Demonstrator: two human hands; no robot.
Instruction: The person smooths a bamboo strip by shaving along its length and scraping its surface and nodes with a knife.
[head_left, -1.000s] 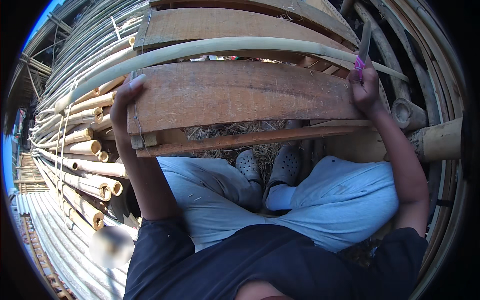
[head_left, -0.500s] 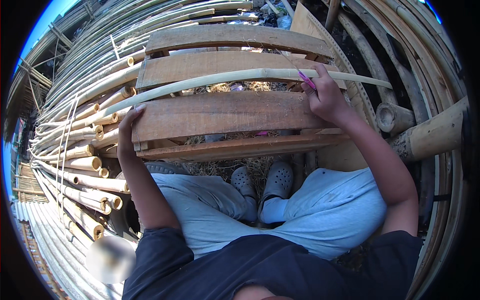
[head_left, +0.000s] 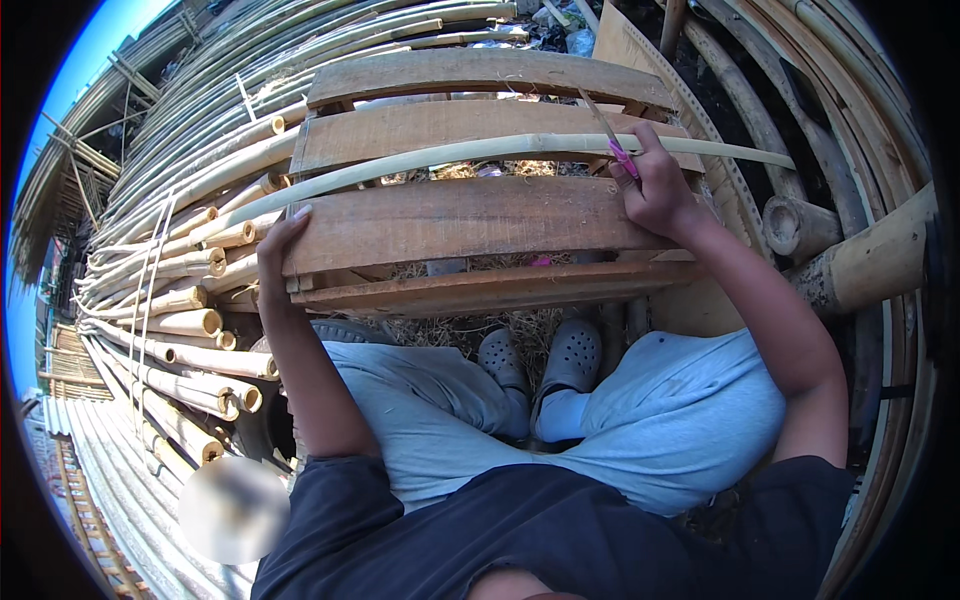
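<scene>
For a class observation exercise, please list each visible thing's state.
Pink-handled metal knife: held, blade bare
Right hand: closed around knife
Flat brown wooden slats: spaced apart
Left hand: touching nearest slat
Long pale bamboo strip: extended
Round tan bamboo poles: stacked
Grey perforated clogs: worn

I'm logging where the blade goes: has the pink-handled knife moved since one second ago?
Yes, leftward. Judged against the slatted wooden bench, the knife in the right hand has gone from its right edge to farther in.
</scene>
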